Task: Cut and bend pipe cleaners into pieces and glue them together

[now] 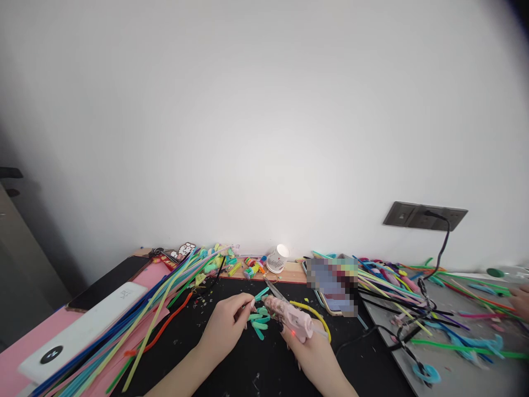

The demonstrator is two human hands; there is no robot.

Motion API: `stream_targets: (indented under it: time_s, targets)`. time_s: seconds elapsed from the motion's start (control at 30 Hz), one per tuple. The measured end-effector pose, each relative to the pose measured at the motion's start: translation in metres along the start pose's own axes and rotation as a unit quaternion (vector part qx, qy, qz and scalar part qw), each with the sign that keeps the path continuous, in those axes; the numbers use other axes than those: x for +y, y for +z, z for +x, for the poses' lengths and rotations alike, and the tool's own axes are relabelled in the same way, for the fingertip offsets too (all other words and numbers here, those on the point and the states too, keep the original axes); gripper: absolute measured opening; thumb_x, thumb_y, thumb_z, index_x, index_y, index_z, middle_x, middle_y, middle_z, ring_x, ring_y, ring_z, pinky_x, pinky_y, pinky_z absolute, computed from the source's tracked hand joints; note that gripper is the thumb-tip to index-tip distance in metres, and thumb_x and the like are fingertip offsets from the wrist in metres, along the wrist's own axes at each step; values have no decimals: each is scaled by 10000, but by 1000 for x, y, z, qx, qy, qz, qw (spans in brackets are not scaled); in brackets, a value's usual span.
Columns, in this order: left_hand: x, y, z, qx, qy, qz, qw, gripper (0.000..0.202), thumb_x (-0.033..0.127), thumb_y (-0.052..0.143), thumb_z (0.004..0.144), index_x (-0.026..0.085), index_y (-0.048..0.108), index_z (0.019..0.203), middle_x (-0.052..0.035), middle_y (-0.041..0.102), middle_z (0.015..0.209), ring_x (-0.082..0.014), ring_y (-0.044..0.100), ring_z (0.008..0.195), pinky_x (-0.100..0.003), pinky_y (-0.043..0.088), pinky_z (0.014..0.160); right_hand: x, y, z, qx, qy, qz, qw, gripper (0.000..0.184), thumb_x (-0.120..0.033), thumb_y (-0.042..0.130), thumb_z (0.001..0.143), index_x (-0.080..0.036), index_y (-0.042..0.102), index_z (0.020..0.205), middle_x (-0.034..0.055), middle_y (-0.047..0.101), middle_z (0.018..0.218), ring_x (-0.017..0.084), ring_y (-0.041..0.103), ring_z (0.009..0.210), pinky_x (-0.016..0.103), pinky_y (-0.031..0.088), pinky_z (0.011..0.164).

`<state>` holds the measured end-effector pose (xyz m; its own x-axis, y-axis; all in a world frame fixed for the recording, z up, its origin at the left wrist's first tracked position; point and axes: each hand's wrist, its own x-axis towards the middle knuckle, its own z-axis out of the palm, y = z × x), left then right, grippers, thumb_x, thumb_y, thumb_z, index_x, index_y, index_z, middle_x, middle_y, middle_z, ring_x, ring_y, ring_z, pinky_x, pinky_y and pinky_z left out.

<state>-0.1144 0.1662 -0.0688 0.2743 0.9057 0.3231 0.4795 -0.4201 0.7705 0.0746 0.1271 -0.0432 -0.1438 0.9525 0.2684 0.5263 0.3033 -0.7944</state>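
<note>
My left hand (229, 320) pinches a short teal pipe cleaner piece (262, 293) between thumb and fingertips. My right hand (316, 353) is wrapped round a pink hot glue gun (291, 320) with a small red light glowing on it. The gun's nozzle points left, close to the teal piece; whether they touch I cannot tell. Below, between both hands, lies a small heap of short green pipe cleaner pieces (259, 324) on the black mat (231, 375). Scissors (275, 290) lie just behind the gun, partly hidden by it. A yellow pipe cleaner (308, 307) curves behind my right hand.
Long pipe cleaners (124, 325) and a white power bank (82, 331) lie on the left. A paper cup (278, 258) stands by the wall. To the right are a phone (330, 286), black cord (372, 331), more pipe cleaners (467, 347) and another person's hand (519, 302).
</note>
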Motion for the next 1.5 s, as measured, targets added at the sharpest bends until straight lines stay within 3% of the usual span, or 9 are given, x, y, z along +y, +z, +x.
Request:
stream_targets:
  time_s: [0.17,0.33,0.5,0.63,0.77,0.9,1.03,1.27,1.5]
  targets:
    - [-1,0,1,7,3,0,1000,248,278,345,863,185,560,781,4,594,703,-103,512,498,-194,377,510,-1,-2,-1,20,-4,-5,1000,282,-228,526,739,-211,657,989,26,677,960,189,633,827,197,508,706]
    - [-1,0,1,9,-1,-6,1000,253,284,342,867,189,564,789,4,596,712,-105,514,508,-195,380,515,4,2,-1,36,16,-19,999,304,-214,504,740,-202,651,1006,16,699,848,160,637,642,192,521,596]
    - [0,-1,0,7,-3,-11,1000,261,297,339,867,188,558,776,2,589,709,-106,514,508,-198,383,517,6,4,1,51,-27,10,998,341,-184,490,733,-208,634,1041,26,654,1036,200,604,933,242,493,792]
    - [1,0,1,6,-2,-6,1000,262,295,337,864,186,559,776,3,585,700,-106,514,502,-197,380,513,6,1,2,26,-28,25,999,329,-199,513,744,-208,628,1052,36,649,1044,210,583,984,272,472,847]
    - [0,0,1,8,2,-3,1000,249,278,346,862,185,555,764,15,570,669,-101,511,493,-191,370,504,8,1,0,15,-26,24,999,297,-215,518,753,-219,638,1025,46,679,940,211,618,896,281,497,798]
    - [1,1,0,5,5,-9,1000,243,264,349,862,183,561,775,9,589,703,-96,511,493,-190,371,504,9,2,-1,31,-25,-10,999,181,-221,523,738,-217,675,835,38,674,736,193,632,702,263,512,703]
    - [0,1,0,0,7,-14,1000,246,261,344,867,181,557,773,9,586,707,-93,511,491,-190,372,508,9,4,-1,28,-23,-30,999,129,-203,502,738,-191,628,716,28,611,647,175,595,631,251,487,651]
    - [0,2,1,-7,14,-17,1000,237,252,343,868,181,547,771,15,567,686,-90,504,485,-188,365,502,12,8,-1,20,-8,-58,998,115,-171,484,739,-180,501,625,5,532,608,139,506,546,229,417,539]
    - [0,2,1,-7,9,0,1000,235,253,346,866,182,552,777,12,575,685,-97,499,497,-191,359,505,18,10,-2,25,-4,-70,997,111,-178,475,749,-184,471,638,4,523,622,139,503,563,228,402,544]
